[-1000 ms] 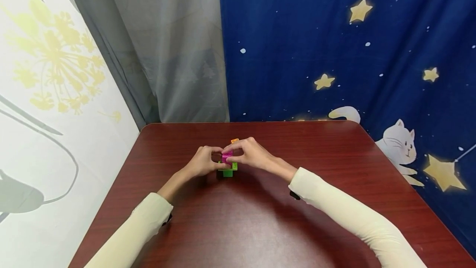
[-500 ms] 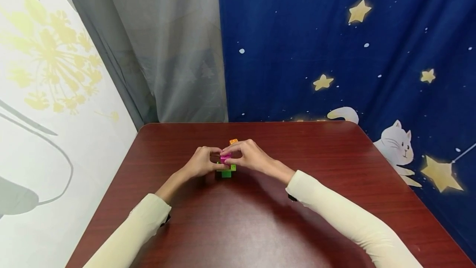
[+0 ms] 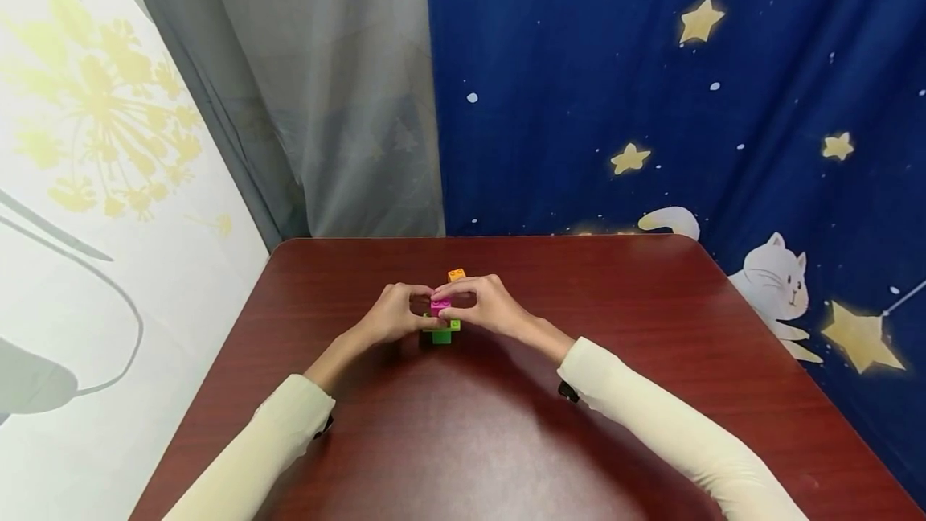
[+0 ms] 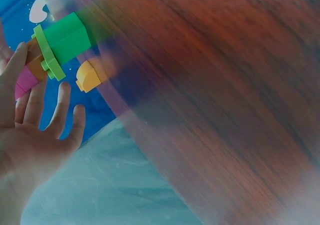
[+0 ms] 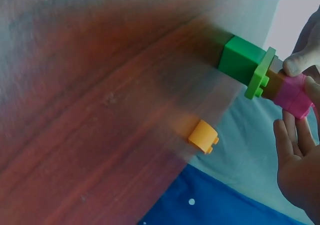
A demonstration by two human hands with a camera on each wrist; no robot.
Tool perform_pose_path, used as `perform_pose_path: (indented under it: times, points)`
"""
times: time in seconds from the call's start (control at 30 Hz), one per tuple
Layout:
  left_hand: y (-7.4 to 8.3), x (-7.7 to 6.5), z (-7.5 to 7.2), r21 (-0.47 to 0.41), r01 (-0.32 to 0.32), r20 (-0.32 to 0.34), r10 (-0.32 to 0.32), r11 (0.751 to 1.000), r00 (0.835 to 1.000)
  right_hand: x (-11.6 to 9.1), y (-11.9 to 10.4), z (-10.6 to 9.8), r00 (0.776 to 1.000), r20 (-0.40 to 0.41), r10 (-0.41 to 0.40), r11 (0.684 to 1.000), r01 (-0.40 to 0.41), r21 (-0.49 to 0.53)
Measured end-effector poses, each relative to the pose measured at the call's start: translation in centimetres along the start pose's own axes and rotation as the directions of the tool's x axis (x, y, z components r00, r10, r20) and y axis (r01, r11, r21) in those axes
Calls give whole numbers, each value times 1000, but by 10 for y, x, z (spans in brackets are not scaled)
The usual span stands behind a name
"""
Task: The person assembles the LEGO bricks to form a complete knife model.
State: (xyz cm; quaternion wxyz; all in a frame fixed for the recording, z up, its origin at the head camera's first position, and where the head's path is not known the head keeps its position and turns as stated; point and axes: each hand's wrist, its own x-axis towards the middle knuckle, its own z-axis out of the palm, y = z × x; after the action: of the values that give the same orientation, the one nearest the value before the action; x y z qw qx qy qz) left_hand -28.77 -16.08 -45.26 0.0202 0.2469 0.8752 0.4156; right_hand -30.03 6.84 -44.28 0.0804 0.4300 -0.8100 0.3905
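A small stack of toy building blocks stands near the middle of the table. At its base is a green block (image 4: 67, 37), topped by a lime-green studded plate (image 5: 261, 75). Above the plate comes a brown block (image 4: 35, 60), and pink blocks (image 5: 292, 96) form the top. My left hand (image 3: 391, 314) holds the stack around the brown block, its thumb on the near side. From the right, my right hand (image 3: 493, 305) pinches the pink blocks between thumb and fingers. Parts of the brown and pink blocks are hidden behind the fingers.
A separate orange block (image 3: 456, 274) with a rounded side sits on the table just behind the stack. The reddish-brown wooden table (image 3: 463, 441) ends at a grey curtain (image 3: 362, 103) and a blue starry curtain (image 3: 564, 87). A white patterned panel (image 3: 108, 280) borders the left.
My right hand has lowered slightly at the pink blocks, and more of the orange block shows behind it. The left hand and the stack stay almost in place.
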Motion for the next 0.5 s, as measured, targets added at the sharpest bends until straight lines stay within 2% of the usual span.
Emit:
perform_pose_path:
  times: [0.27, 0.5]
  points:
    - [0, 0, -4, 101, 17, -14, -16, 995, 1000, -3, 5, -5, 997, -10, 79, 990, -77, 116]
    - [-4, -2, -8, 122, 43, -34, -40, 992, 999, 0, 20, -16, 989, -72, 130, 990, -125, 67]
